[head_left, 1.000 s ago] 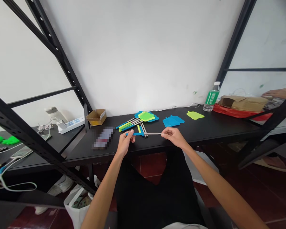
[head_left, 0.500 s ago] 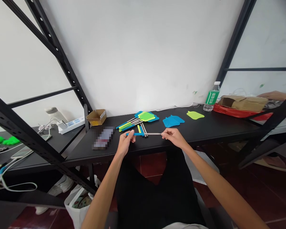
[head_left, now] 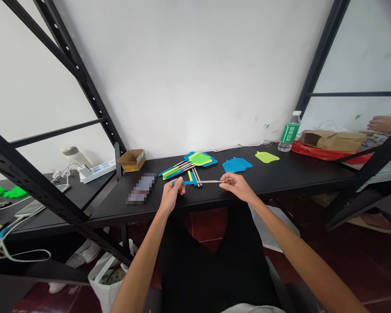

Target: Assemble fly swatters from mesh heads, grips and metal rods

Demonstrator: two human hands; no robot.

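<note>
My left hand (head_left: 173, 191) is closed on the blue grip of a fly swatter handle (head_left: 205, 182), a thin metal rod held level above the front of the table. The fingertips of my right hand (head_left: 234, 184) pinch the rod's far end. Just behind lie more loose handles (head_left: 197, 176), with yellow-green and blue grips. Farther back is a pile of assembled fly swatters (head_left: 198, 159), with green and blue heads. Two overlapping blue swatter heads (head_left: 237, 165) rest to the right, and a yellow-green swatter head (head_left: 267, 157) lies beyond them.
On the black table (head_left: 169, 206) stand a small open cardboard box (head_left: 131, 161) and a water bottle (head_left: 289, 132); a blurred-out phone-like object (head_left: 141, 188) lies at left. Black rack posts (head_left: 84, 80) flank me. Another person's hand (head_left: 384, 123) shows at far right, near a flattened carton (head_left: 332, 140).
My two hands stay nearly in place on the handle, with only small shifts of the right fingers at the rod's end. At far right, the other person's hand has moved.
</note>
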